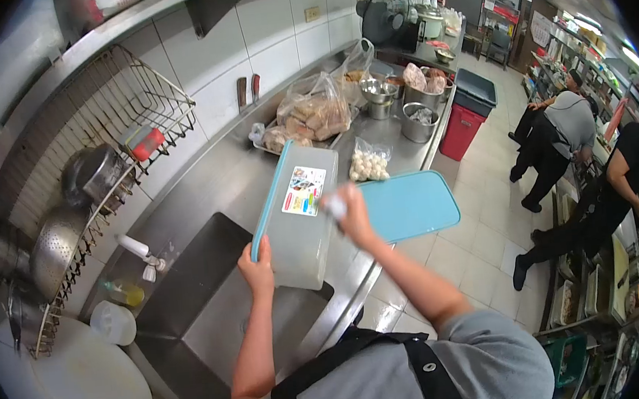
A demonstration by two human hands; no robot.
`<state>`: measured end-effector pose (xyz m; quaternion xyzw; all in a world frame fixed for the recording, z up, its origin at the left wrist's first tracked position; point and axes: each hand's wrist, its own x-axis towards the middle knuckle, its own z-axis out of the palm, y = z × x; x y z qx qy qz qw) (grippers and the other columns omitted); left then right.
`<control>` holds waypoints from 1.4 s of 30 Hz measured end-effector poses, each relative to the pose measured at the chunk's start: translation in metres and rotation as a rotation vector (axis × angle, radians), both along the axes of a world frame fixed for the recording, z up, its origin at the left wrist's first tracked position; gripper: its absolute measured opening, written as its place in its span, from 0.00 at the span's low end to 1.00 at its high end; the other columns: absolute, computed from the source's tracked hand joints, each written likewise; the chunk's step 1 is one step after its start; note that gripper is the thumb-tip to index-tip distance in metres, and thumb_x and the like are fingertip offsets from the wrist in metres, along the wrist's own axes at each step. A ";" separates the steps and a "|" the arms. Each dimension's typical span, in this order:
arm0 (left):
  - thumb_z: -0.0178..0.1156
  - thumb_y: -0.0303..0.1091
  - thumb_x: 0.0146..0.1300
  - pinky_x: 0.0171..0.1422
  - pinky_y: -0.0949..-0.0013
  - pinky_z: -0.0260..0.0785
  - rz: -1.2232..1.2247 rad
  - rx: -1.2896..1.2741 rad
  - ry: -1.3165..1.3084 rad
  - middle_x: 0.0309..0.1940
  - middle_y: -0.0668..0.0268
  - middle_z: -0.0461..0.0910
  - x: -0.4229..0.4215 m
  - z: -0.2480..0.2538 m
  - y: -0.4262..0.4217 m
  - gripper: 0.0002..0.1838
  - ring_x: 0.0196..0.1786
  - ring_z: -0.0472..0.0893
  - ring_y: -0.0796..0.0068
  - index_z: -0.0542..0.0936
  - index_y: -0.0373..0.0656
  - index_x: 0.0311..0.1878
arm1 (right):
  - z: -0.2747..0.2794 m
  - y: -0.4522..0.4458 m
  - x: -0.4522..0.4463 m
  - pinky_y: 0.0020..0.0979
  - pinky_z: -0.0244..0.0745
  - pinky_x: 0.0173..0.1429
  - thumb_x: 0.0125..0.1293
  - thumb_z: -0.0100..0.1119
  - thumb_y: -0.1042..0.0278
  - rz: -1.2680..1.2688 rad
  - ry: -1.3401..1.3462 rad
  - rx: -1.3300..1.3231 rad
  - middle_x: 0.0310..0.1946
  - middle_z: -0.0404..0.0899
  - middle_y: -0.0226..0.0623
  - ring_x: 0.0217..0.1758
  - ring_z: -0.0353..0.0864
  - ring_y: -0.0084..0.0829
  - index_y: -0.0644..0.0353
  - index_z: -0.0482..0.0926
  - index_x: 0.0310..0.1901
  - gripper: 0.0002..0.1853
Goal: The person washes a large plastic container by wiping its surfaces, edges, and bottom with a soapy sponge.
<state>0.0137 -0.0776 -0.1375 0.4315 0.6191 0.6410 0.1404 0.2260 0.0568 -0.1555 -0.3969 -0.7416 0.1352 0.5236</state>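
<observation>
My left hand [256, 263] grips the blue rim of a clear plastic storage container [300, 250], tilted on its side over the sink's edge. A printed label [304, 192] is stuck on the side facing up. Close to the label, my right hand [354, 218] is closed around something small and whitish, too blurred to name. On the counter beyond that hand lies a flat light-blue lid [415, 208]. A clear bag of small white balls [369, 162] rests just behind the lid.
Below the container is a steel sink [194, 324] with a white faucet [133, 245]. Bagged food [312, 116] and steel pots [420, 124] stand farther back. A wire rack [147, 100] holds pans at left. A red bin [462, 130] and several people [557, 133] are at right.
</observation>
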 end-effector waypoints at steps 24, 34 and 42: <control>0.54 0.49 0.70 0.44 0.53 0.75 0.090 -0.442 0.688 0.41 0.55 0.84 -0.003 0.052 0.034 0.21 0.41 0.84 0.52 0.79 0.54 0.62 | 0.070 -0.103 -0.053 0.45 0.67 0.54 0.58 0.69 0.56 0.047 -0.317 0.058 0.45 0.78 0.34 0.51 0.73 0.45 0.48 0.84 0.41 0.12; 0.49 0.49 0.73 0.44 0.51 0.75 0.075 -0.488 0.714 0.41 0.52 0.84 -0.005 0.053 0.040 0.22 0.41 0.84 0.50 0.76 0.53 0.64 | 0.054 0.026 -0.018 0.46 0.70 0.52 0.57 0.69 0.52 -0.109 -0.264 0.077 0.44 0.79 0.41 0.49 0.74 0.47 0.52 0.86 0.37 0.13; 0.50 0.51 0.72 0.38 0.50 0.76 0.093 -0.534 0.729 0.30 0.51 0.84 -0.006 0.062 0.040 0.22 0.34 0.84 0.49 0.78 0.54 0.62 | 0.064 -0.075 -0.034 0.46 0.68 0.53 0.58 0.68 0.51 0.040 -0.426 0.061 0.47 0.76 0.36 0.53 0.72 0.45 0.45 0.86 0.40 0.12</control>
